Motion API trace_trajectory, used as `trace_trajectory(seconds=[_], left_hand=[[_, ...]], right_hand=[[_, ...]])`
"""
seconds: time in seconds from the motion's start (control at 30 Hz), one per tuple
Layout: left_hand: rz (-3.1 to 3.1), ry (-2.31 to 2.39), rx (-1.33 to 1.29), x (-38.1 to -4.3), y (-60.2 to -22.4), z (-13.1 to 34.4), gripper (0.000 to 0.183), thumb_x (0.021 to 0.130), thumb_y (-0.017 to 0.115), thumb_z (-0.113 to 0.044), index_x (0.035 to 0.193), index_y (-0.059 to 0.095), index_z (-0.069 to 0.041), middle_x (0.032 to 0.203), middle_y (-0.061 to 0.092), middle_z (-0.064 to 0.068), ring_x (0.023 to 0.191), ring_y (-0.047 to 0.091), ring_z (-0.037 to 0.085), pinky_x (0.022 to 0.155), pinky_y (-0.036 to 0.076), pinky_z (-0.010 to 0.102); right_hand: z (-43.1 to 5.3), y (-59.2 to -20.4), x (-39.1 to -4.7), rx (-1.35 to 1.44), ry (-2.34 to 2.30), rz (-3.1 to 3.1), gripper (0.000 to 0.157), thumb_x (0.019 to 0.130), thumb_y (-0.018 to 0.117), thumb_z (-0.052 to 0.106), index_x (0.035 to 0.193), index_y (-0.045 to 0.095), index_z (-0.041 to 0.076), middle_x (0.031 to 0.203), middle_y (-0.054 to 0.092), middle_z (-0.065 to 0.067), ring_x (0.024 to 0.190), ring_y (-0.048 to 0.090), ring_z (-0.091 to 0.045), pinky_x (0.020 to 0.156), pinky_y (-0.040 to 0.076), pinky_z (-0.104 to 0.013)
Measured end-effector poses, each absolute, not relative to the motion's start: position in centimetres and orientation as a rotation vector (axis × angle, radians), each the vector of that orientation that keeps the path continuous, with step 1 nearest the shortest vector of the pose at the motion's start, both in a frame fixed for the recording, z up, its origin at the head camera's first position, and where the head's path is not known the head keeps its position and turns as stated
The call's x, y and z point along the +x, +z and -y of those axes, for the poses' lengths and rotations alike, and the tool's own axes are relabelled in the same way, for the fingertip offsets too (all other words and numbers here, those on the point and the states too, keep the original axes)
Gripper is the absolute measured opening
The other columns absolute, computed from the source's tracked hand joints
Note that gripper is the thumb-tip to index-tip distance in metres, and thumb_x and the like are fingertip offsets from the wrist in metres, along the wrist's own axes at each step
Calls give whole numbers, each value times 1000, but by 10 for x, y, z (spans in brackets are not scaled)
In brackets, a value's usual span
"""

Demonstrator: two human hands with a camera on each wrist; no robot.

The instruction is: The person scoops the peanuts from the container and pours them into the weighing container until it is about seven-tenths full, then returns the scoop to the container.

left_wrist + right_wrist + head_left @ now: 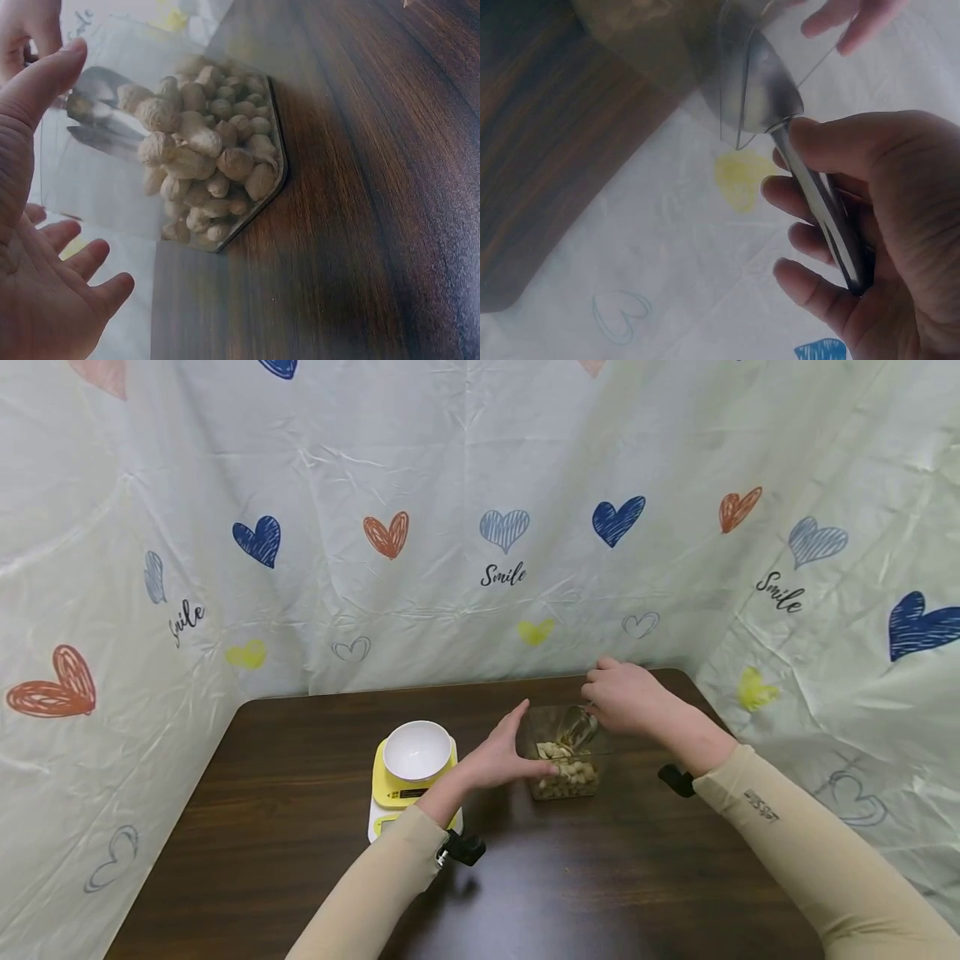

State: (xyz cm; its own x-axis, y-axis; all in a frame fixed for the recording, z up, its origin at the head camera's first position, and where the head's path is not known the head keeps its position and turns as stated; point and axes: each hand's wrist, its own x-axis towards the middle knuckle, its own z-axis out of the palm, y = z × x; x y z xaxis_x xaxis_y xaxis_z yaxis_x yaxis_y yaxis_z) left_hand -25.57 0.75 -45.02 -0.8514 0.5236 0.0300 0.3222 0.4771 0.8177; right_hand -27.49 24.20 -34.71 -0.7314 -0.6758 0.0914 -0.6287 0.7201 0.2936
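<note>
My right hand (626, 697) grips the handle of a metal scoop (825, 214), thumb on one side and fingers curled round the other. The scoop's head dips into a clear square container (603, 745), among unshelled peanuts (202, 157) that fill its lower part. At the container's left side is my left hand (498, 756), thumb and fingers spread about the near left corner. In the left wrist view its fingers look loosely extended near the upper wall, with the thumb overlapping the rim.
Left of the container, a white bowl (417, 752) stands on a yellow and white kitchen scale (386, 789), partly hidden by my left forearm. The dark wooden table (285, 810) ends at a white curtain (420, 452) printed with hearts, behind and on both sides.
</note>
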Motion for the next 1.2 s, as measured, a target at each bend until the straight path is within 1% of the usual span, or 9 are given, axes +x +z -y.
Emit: trace_trajectory(seconds=[0.1, 0.2, 0.3, 0.43, 0.67, 0.9, 1.03, 1.2], left_hand=[[-2512, 1308, 736, -256, -451, -9, 113, 66, 73, -62, 147, -2, -37, 151, 15, -6, 136, 18, 12, 103, 30, 38], [-2512, 1319, 739, -256, -450, -11, 111, 69, 74, -57, 148, 0, -34, 149, 20, -6, 134, 25, 14, 100, 33, 37], [-2521, 1325, 739, -255, -449, -12, 109, 70, 74, -56, 149, 3, -32, 147, 23, -6, 132, 28, 13, 99, 35, 36], [-2540, 1330, 736, -255, -449, -12, 108, 69, 74, -56, 148, 5, -33, 146, 25, -8, 131, 30, 11, 98, 36, 37], [-2539, 1353, 729, -255, -453, -14, 107, 68, 73, -58, 148, 7, -32, 146, 28, -4, 130, 31, 11, 96, 38, 37], [-2529, 1352, 729, -256, -455, -14, 106, 68, 72, -61, 147, 7, -36, 146, 27, -2, 131, 32, 14, 94, 39, 39], [-2535, 1362, 731, -256, -455, -15, 106, 67, 74, -58, 148, 8, -34, 146, 28, -1, 131, 32, 16, 95, 39, 39], [-2556, 1349, 730, -256, -455, -16, 107, 68, 75, -57, 148, 9, -32, 145, 30, 0, 130, 33, 16, 96, 38, 39]], right_hand=[[-241, -347, -275, 1054, -362, 2723, 11, 81, 72, 23, 84, 69, 13, 80, 57, -1, 77, 44, -23, 67, 41, -38], [-241, -348, -276, 1074, -338, 2710, 9, 79, 74, 20, 83, 69, 13, 80, 58, 1, 76, 45, -22, 67, 41, -37], [-241, -349, -278, 1125, -277, 2716, 8, 78, 75, 17, 83, 70, 13, 80, 60, 2, 76, 44, -21, 69, 40, -36], [-245, -350, -278, 1158, -164, 2768, 6, 80, 73, 15, 85, 71, 13, 81, 62, 2, 77, 44, -19, 71, 38, -35], [-256, -357, -276, 1179, 56, 2790, 6, 80, 72, 11, 85, 71, 14, 82, 62, 2, 75, 39, -17, 70, 32, -35], [-252, -367, -276, 1218, 190, 2818, 11, 81, 71, 11, 89, 69, 18, 88, 60, 5, 83, 40, -17, 73, 35, -34], [-254, -370, -277, 1169, 161, 2869, 10, 83, 71, 14, 91, 69, 19, 90, 61, 6, 83, 43, -17, 74, 37, -35], [-258, -373, -282, 1141, 158, 2940, 8, 85, 69, 17, 92, 68, 21, 91, 62, 7, 83, 46, -15, 76, 37, -36]])
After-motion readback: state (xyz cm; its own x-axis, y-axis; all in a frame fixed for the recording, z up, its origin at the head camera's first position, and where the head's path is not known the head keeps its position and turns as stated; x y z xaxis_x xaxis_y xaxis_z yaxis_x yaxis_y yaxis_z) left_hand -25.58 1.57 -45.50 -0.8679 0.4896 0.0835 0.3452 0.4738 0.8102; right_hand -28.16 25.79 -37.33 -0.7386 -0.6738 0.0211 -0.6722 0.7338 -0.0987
